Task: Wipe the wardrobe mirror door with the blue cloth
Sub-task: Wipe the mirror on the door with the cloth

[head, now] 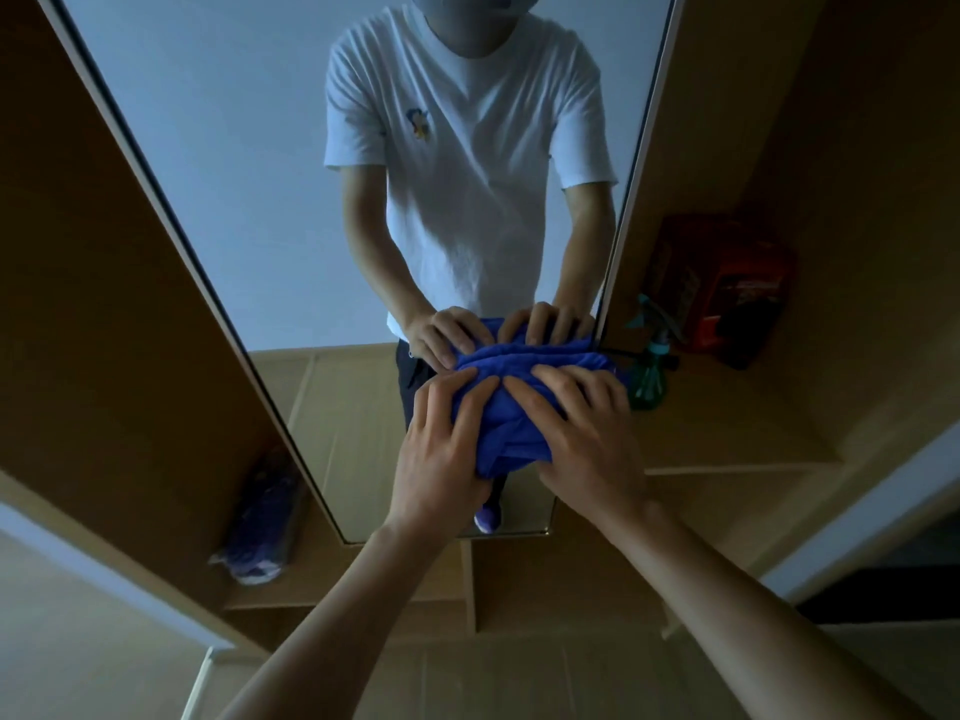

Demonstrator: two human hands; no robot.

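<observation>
The tall wardrobe mirror door (249, 174) runs from the top of the view down to its lower edge near the middle. A bunched blue cloth (506, 426) is pressed flat against the lower right part of the glass. My left hand (441, 449) lies on the cloth's left side, fingers spread. My right hand (582, 433) presses on its right side. Both hands hold the cloth against the mirror. The glass reflects a person in a white T-shirt, with both hands and the cloth.
Wooden wardrobe panels flank the mirror. To the right, a shelf holds a green spray bottle (649, 376) and a red box (722, 288). On a lower left shelf lies a wrapped purple bundle (265, 517). The floor is light wood.
</observation>
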